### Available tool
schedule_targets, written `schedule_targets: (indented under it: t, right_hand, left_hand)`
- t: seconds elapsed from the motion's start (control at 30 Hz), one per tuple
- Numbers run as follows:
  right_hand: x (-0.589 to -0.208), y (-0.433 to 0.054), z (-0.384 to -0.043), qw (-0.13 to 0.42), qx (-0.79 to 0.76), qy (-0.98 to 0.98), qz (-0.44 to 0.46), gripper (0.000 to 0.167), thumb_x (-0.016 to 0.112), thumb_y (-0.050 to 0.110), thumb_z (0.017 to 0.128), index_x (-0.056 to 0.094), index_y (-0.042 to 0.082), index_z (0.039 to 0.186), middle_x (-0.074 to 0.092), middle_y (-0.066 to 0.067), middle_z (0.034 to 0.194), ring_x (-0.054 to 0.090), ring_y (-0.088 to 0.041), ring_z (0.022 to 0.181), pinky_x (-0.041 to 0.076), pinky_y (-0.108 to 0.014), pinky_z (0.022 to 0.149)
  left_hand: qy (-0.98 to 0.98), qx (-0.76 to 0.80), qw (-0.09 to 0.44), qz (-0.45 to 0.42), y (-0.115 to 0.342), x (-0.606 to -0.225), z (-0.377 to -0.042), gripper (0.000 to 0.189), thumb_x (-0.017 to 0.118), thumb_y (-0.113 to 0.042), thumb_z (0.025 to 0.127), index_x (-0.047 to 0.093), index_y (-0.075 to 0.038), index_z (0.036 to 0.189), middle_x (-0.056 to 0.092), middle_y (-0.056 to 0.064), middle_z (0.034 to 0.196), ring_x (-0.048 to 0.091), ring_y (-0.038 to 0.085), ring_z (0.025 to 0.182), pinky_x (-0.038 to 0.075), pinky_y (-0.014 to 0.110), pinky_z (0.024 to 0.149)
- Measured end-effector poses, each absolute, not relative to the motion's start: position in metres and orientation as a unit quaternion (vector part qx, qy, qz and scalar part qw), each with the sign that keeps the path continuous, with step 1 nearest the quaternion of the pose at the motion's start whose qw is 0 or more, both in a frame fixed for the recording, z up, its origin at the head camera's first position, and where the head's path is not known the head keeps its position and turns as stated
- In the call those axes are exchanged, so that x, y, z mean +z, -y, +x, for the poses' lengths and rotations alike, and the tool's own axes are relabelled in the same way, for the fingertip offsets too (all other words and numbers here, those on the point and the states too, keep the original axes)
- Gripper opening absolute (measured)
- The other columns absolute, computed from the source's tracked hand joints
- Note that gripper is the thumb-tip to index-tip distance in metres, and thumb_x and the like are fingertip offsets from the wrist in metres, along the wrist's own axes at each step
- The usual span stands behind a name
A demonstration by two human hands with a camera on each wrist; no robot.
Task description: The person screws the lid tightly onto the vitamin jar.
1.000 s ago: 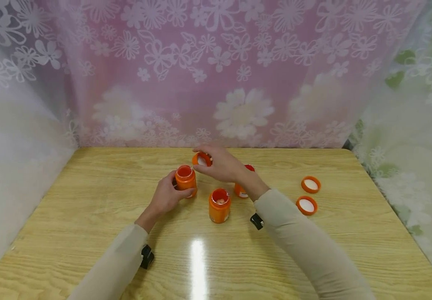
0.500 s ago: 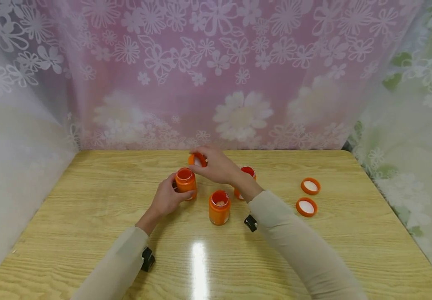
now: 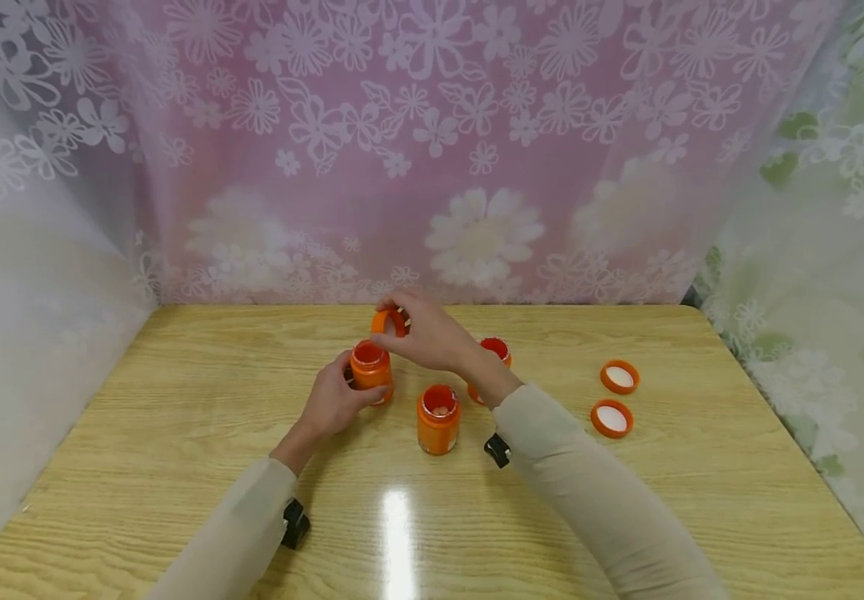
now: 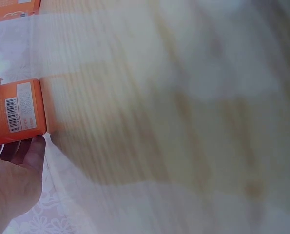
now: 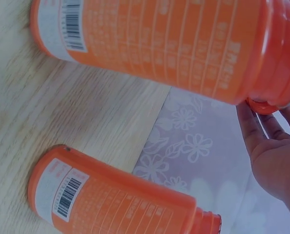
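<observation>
In the head view, my left hand (image 3: 330, 402) grips the side of an uncapped orange jar (image 3: 373, 380), which stands upright. The left wrist view shows my fingers round this jar (image 4: 18, 114), near its base and barcode label. My right hand (image 3: 433, 335) pinches an orange screw lid (image 3: 381, 323), tilted on edge with its white lining towards my palm, right above that jar's mouth. In the right wrist view, a nearer jar partly hides the lid (image 5: 262, 107). A second uncapped jar (image 3: 437, 433) with pale pieces inside stands at the middle.
A third uncapped jar (image 3: 495, 348) stands behind my right wrist, partly hidden. Two more orange lids, a farther one (image 3: 619, 377) and a nearer one (image 3: 612, 418), lie lining-up at the right of the wooden table (image 3: 701, 500). A floral curtain (image 3: 476, 150) hangs along the table's back edge.
My right hand has carried the lid a little left, closer over the jar in my left hand, and the lid has turned more on edge. My left hand keeps its hold.
</observation>
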State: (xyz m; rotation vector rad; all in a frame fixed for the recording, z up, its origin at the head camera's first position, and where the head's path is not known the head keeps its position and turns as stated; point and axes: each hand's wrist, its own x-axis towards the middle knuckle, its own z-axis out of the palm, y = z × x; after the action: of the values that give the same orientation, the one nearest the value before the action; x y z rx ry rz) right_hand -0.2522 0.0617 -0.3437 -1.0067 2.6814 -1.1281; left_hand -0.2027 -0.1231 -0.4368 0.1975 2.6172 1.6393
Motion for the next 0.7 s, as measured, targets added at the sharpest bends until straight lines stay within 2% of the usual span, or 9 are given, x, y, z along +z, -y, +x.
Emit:
schedule_targets:
  t: [0.17,0.37,0.7]
  right_hand:
    - [-0.3428,-0.0600,-0.2497,0.030,-0.384,-0.869,-0.311,0.037,0.071,0.034,0.086,0.055,0.013,0.113,0.055,0.004,0.102,0.052,-0.014,0.093,0.047,-0.025,0.080]
    - [-0.3426,-0.0603,-0.2468,0.030,-0.413,-0.863,-0.289,0.038,0.071,0.034,0.086,0.053,0.014,0.112,0.056,0.003,0.102,0.055,-0.017,0.097,0.049,-0.028,0.081]
    - [-0.3395,-0.0576,-0.2435,0.021,-0.436,-0.853,-0.286,0.035,0.073,0.034,0.084,0.051,0.014,0.102,0.055,0.001,0.096,0.054,-0.012,0.094,0.049,-0.027,0.079]
  left_hand:
    - [-0.844,0.531,0.021,0.066,0.1228,-0.4369,-0.2017,0.058,0.078,-0.016,0.082,0.048,-0.005,0.130,0.058,0.009,0.122,0.057,0.025,0.108,0.045,0.042,0.095]
    - [-0.847,0.528,0.021,0.062,0.1228,-0.4359,-0.2009,0.059,0.078,-0.016,0.082,0.048,-0.006,0.131,0.058,0.009,0.123,0.056,0.025,0.110,0.044,0.042,0.097]
    - [-0.850,0.523,0.019,0.060,0.1224,-0.4364,-0.2023,0.058,0.078,-0.017,0.081,0.049,-0.006,0.130,0.058,0.009,0.122,0.056,0.025,0.109,0.044,0.043,0.097]
